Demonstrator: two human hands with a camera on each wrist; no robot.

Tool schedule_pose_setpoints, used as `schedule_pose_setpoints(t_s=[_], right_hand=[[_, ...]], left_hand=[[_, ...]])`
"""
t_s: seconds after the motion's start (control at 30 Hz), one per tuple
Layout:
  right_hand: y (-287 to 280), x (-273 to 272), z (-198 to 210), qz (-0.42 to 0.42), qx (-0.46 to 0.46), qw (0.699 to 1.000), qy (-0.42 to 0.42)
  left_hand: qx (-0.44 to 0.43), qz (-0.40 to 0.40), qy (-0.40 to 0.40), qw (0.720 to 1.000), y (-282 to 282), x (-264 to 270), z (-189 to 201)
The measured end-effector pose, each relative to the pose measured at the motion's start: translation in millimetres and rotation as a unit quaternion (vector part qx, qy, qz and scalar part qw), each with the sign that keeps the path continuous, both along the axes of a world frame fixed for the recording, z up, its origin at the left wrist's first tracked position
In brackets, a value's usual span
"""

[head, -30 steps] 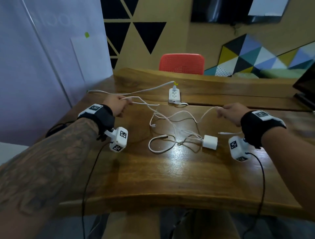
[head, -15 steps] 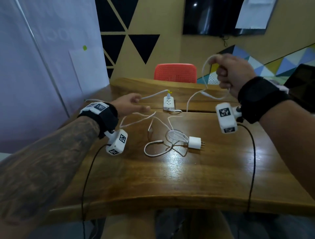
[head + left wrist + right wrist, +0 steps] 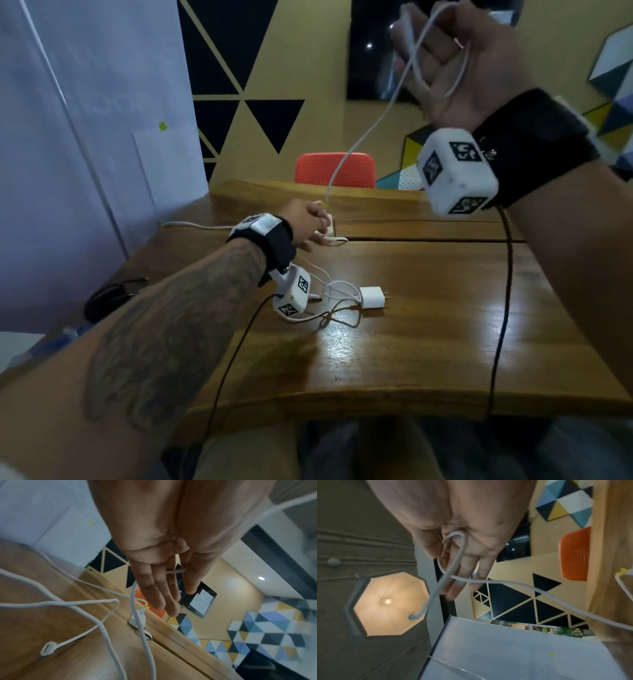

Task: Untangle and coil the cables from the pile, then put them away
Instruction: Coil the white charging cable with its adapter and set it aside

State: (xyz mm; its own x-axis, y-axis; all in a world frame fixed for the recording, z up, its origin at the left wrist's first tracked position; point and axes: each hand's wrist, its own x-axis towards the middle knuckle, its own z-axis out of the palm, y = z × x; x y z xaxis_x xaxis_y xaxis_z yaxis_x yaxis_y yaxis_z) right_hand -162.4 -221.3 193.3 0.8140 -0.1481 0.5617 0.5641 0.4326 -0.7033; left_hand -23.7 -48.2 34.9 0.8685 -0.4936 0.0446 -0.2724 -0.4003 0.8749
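Note:
My right hand (image 3: pixel 442 58) is raised high at the upper right and grips a loop of the white cable (image 3: pixel 368 132) in its palm; in the right wrist view the cable (image 3: pixel 505 582) curls round the fingers (image 3: pixel 462 561). From there it runs down to my left hand (image 3: pixel 308 222), low over the far table by a white power strip (image 3: pixel 137 620). The left fingers (image 3: pixel 163 588) are straight, and the cable crosses between them and the thumb. More white cables (image 3: pixel 334 291) lie tangled beside a white charger (image 3: pixel 373 297). A loose connector (image 3: pixel 49 648) rests on the wood.
The wooden table (image 3: pixel 445 342) has a seam across its far half. An orange chair (image 3: pixel 335 169) stands behind it. A black cable (image 3: pixel 109 298) lies at the table's left edge. Black wires hang from both wrist cameras.
My right hand has risen much higher with the cable, drawing it up off the table. My left hand has moved forward to the power strip, and the pile has shrunk.

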Motion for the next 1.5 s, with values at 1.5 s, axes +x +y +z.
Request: schedule_pose_setpoints(t_s=[1.5], right_hand=[[122, -180, -189, -0.218, -0.556, 0.780, 0.186]], left_hand=[[-0.173, -0.148, -0.077, 0.971, 134, -229, -60]])
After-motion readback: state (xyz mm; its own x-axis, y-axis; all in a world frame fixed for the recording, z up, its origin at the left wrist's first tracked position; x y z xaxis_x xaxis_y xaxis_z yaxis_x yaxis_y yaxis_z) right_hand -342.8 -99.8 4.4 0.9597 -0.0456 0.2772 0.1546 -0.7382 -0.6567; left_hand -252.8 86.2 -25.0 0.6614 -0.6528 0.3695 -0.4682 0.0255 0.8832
